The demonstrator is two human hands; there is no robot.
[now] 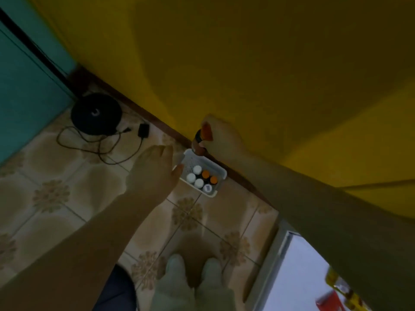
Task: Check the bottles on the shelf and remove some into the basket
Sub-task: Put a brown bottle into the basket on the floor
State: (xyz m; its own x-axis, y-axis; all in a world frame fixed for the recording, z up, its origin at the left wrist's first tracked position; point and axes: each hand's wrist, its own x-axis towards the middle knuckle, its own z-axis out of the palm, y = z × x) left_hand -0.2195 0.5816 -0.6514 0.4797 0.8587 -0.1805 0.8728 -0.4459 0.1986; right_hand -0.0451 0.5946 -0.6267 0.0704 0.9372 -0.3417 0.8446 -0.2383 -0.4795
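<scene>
A white basket (219,170) stands on the tiled floor against the yellow wall. Several bottles stand inside it, some with white caps (197,169) and two with orange caps (205,174). My right hand (221,138) grips a dark bottle with an orange label (200,136) just above the basket's far end. My left hand (155,171) hovers with relaxed fingers beside the basket's left rim, holding nothing. The shelf itself shows only as a bright edge at the lower right (314,265).
A round black device (96,113) sits on the floor at the left with a tangled cable and a black adapter (143,130). A teal door (24,86) stands at far left. My feet (193,279) are below the basket.
</scene>
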